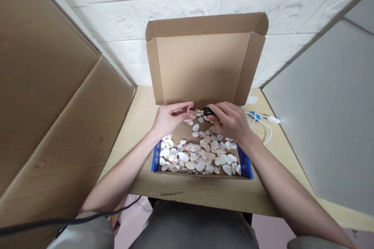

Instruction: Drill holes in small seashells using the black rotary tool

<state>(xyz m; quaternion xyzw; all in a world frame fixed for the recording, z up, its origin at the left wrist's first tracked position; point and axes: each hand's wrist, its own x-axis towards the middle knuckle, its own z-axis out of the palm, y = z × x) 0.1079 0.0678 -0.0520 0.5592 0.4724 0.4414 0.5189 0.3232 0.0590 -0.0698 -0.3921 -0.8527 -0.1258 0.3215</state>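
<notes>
Over the back part of an open cardboard box, my left hand (168,118) pinches a pinkish seashell (191,115) between thumb and fingers. My right hand (231,121) is closed round a short black tool with a thin gold-coloured tip (208,111). That tip points left, close to the shell; whether they touch I cannot tell. Below both hands, many white and cream seashells (200,166) lie loose in the cardboard box (187,130). Among them is a larger brown-and-white spiral shell (192,148). My right fingers hide much of the tool.
The raised box lid (204,66) stands before a white brick wall (193,6). A white cable (267,128) lies right of the box. Cardboard (67,97) closes the left side, a grey panel (330,109) the right. A black cord (73,221) hangs at lower left.
</notes>
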